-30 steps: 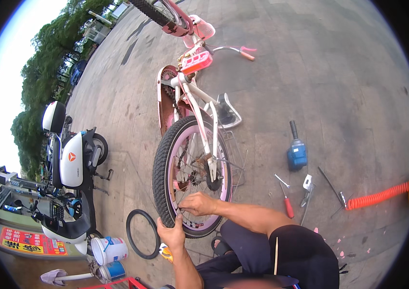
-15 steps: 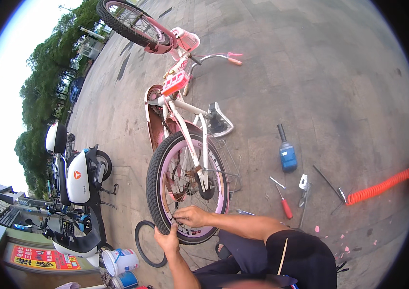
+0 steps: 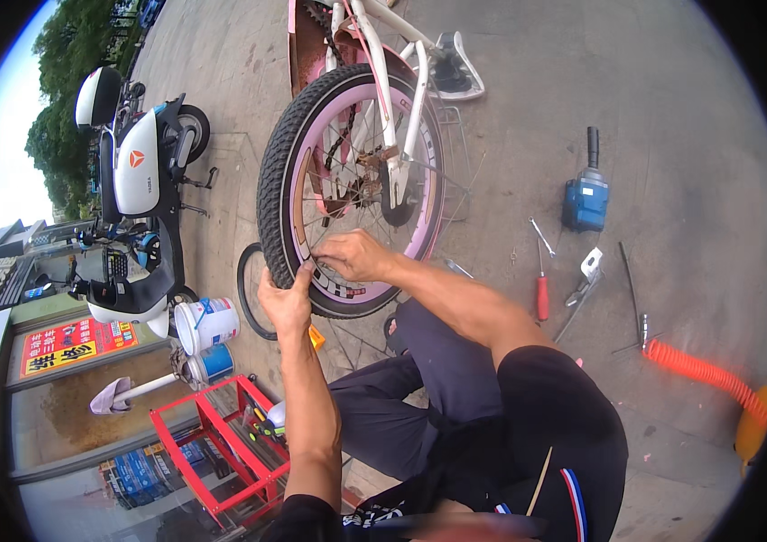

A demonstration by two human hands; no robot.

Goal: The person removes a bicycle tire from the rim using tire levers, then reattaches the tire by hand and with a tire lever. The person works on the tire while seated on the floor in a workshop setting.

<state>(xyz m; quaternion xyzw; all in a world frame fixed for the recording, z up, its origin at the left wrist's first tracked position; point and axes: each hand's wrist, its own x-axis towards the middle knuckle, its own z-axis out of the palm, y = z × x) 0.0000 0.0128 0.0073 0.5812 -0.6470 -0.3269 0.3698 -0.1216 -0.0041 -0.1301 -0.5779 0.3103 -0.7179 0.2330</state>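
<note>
A pink and white bicycle stands upside down in front of me, its rear wheel (image 3: 419, 226) nearest, with a pink rim and a knobbly black tyre (image 3: 277, 194). My left hand (image 3: 287, 305) grips the tyre's lower left part, thumb pressed toward the rim and fingers partly hidden behind the tread. Just right of that thumb, my right hand (image 3: 356, 256) has its fingers pinched together at the inner edge of the rim, beside the spokes. Whatever lies between those fingertips is too small to make out. The bicycle's saddle (image 3: 458, 68) rests on the ground.
On the paving to the right lie a blue power tool (image 3: 586, 203), a red-handled screwdriver (image 3: 542, 296), a small wrench (image 3: 542, 237) and an orange coiled air hose (image 3: 704, 372). At left are a black rubber ring (image 3: 246, 298), a white bucket (image 3: 207, 325), a red metal frame (image 3: 212, 425) and a white scooter (image 3: 138, 176).
My view has tilted down toward my body, so the bicycle sits higher and the red frame has come in. Both hands stay at the same part of the wheel.
</note>
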